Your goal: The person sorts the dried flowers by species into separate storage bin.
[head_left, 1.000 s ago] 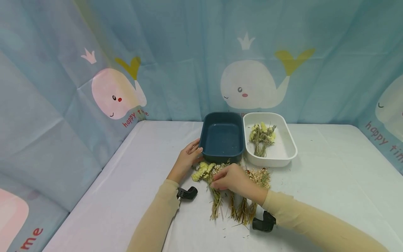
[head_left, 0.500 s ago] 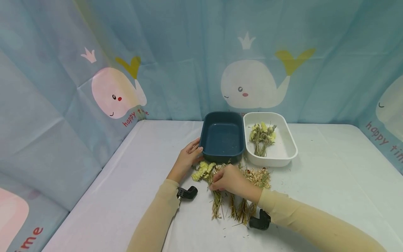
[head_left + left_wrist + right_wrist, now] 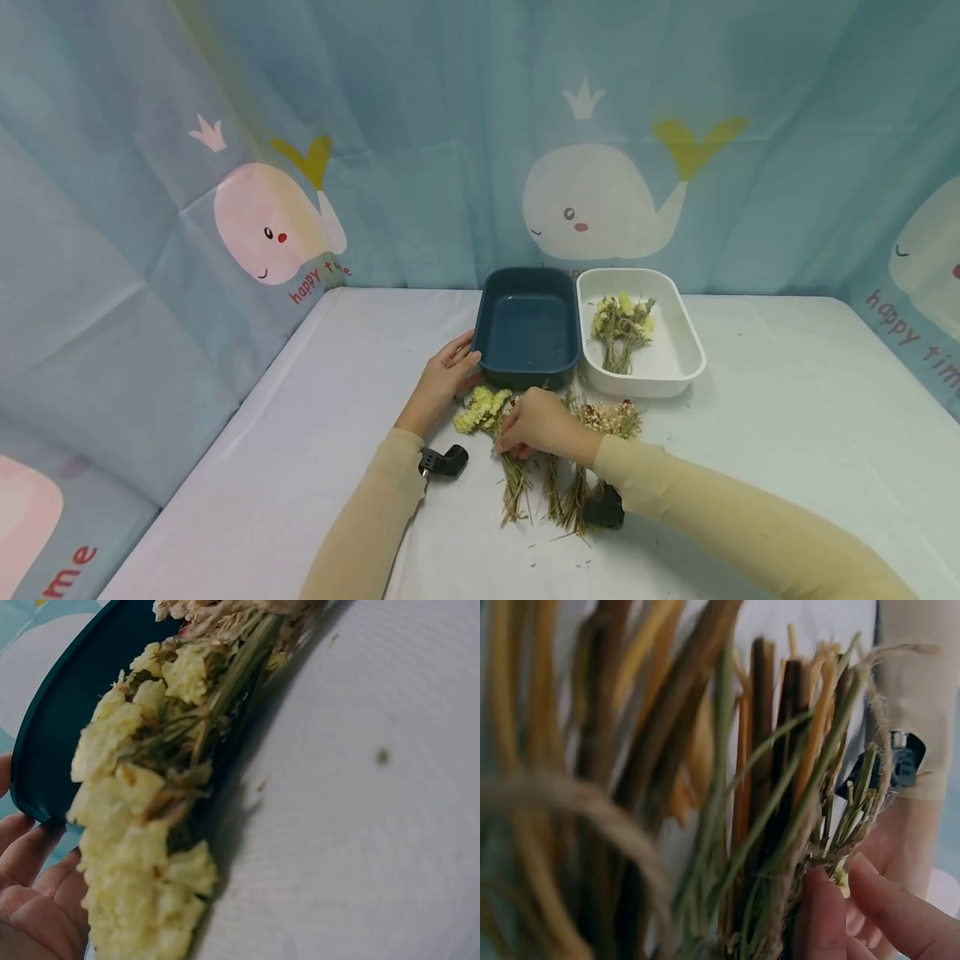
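Observation:
My left hand (image 3: 442,379) rests at the left side of a dark blue tray (image 3: 528,333), its fingertips against the wall; the left wrist view shows those fingers (image 3: 30,851) at the tray's edge. Just in front of the tray lies a dried flower bundle (image 3: 482,410) with yellow heads, its stems towards me. My right hand (image 3: 542,423) pinches this bundle at its stems. In the right wrist view, thumb and finger (image 3: 900,911) meet where twine (image 3: 887,742) is tied round the stems. The hand hides part of the neighbouring bundles.
More dried bundles with pinkish heads (image 3: 611,417) lie to the right, stems side by side. A white tray (image 3: 678,337) beside the blue one holds yellow dried flowers (image 3: 622,329). Stem crumbs are scattered on the white tablecloth (image 3: 517,567). A whale-print curtain (image 3: 420,208) stands behind.
My right hand and forearm have shifted a little to the left, still at the yellow bundle's stems. The left hand has stayed at the blue tray.

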Action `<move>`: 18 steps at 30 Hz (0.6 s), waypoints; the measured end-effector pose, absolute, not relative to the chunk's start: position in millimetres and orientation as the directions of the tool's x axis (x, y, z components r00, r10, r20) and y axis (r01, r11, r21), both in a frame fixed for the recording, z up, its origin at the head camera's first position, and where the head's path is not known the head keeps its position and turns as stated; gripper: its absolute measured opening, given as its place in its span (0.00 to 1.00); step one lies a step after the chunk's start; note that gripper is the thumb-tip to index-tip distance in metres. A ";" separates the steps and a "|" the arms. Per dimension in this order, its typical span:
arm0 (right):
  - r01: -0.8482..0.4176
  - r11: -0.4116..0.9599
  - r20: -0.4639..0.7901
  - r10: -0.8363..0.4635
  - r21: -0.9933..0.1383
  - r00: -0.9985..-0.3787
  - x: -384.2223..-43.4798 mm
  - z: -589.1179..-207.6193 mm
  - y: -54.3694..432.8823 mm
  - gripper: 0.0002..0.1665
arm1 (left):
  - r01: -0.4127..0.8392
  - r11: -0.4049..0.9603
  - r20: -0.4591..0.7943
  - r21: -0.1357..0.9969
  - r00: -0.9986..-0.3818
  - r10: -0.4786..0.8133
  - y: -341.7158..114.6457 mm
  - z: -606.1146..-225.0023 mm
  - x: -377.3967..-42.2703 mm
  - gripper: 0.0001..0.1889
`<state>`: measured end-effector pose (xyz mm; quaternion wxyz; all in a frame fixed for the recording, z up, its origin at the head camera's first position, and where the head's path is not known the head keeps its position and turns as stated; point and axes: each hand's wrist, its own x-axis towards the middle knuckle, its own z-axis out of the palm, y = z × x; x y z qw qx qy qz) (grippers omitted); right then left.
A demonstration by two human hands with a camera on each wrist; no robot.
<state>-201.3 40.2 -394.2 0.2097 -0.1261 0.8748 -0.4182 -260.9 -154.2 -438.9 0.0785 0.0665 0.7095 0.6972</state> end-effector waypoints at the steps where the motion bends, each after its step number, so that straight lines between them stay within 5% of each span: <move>1: -0.051 0.618 -0.259 -0.401 -0.784 -0.879 -201.7 -393.9 39.9 0.05 | -0.017 0.022 -0.021 1.000 -0.980 0.200 -154.1 -438.6 -260.8 0.29; 18: -0.111 0.698 -0.262 -0.405 -0.708 -0.876 -199.7 -390.7 32.1 0.12 | -0.002 0.046 -0.011 0.999 -0.982 0.187 -153.4 -440.6 -260.8 0.29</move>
